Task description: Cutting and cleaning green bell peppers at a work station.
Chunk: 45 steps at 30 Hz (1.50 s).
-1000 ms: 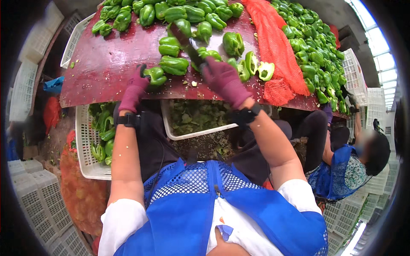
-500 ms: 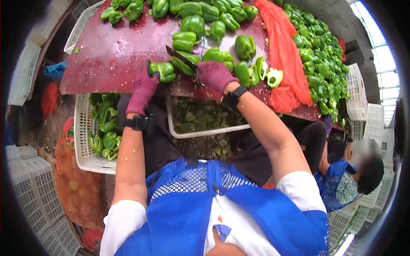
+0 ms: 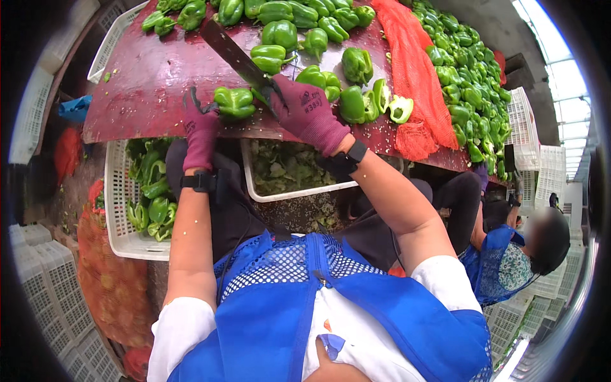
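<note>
My right hand (image 3: 305,114), in a purple glove, grips a knife (image 3: 232,54). The long dark blade points up and to the left over the red tabletop (image 3: 153,95). A whole-looking green bell pepper (image 3: 234,102) sits between my hands near the front edge. My left hand (image 3: 201,124), gloved the same way, is just left of that pepper with its fingers apart and nothing in them. A piece of green pepper shows partly behind the knife hand. To the right stand a bell pepper (image 3: 358,65) and opened pepper pieces (image 3: 401,109) with pale insides.
A white crate (image 3: 114,216) of cut peppers stands below on the left. Another white bin (image 3: 299,193) with green scraps is under the table edge. Red netting (image 3: 410,70) separates the tabletop from a large pepper heap (image 3: 468,83). A co-worker (image 3: 509,254) sits at the right.
The knife has swung up from low between the peppers, its blade now raised. My left hand has come off the pepper beside it and moved slightly left, fingers spread.
</note>
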### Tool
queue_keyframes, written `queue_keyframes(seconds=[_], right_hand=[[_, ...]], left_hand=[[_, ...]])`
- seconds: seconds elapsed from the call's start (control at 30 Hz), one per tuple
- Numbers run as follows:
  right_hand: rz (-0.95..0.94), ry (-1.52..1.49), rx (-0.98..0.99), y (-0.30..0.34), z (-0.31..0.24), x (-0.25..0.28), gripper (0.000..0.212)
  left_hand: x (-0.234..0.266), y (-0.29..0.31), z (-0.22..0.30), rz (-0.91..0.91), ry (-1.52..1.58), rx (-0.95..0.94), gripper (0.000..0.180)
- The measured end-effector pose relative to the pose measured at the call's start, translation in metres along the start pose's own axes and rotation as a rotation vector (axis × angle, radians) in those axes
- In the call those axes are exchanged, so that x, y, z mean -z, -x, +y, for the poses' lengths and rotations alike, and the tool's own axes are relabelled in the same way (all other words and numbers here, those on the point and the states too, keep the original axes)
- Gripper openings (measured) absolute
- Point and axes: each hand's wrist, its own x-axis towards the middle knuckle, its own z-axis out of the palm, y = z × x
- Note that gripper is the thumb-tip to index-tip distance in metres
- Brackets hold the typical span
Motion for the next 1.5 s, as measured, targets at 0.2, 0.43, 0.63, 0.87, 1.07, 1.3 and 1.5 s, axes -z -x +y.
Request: queue_keyframes(seconds=[0.2, 0.43, 0.63, 0.87, 1.07, 1.3, 1.5], right_hand=[[-0.073, 0.057, 0.027, -0.006, -0.002, -0.001, 0.016], [-0.294, 0.115, -0.250, 0.004, 0.001, -0.031, 0.017], [0.030, 0.009, -0.191, -0.018, -0.030, -0.038, 0.020], [-0.546, 0.219, -0.339, -0.011, 0.012, -0.077, 0.026], [-0.058, 0.042, -0.150, -0.030, 0.001, -0.011, 0.015], [0.154, 0.054, 0.201, -0.083, 0.082, 0.015, 0.013], [-0.607, 0.616, 0.033, -0.088, 0.159, -0.046, 0.025]], left_hand=[[-0.004, 0.017, 0.062, -0.330, -0.308, 0.342, 0.040], [-0.025, -0.015, 0.000, -0.120, -0.076, 0.112, 0.041], [-0.006, -0.006, 0.011, -0.111, -0.106, 0.310, 0.039], [-0.018, 0.002, 0.007, -0.137, -0.130, 0.112, 0.053], [-0.015, -0.005, 0.025, -0.164, -0.379, 0.068, 0.056], [-0.019, -0.007, 0.036, -0.163, -0.518, 0.083, 0.059], [-0.032, 0.000, 0.039, -0.095, -0.438, 0.092, 0.059]])
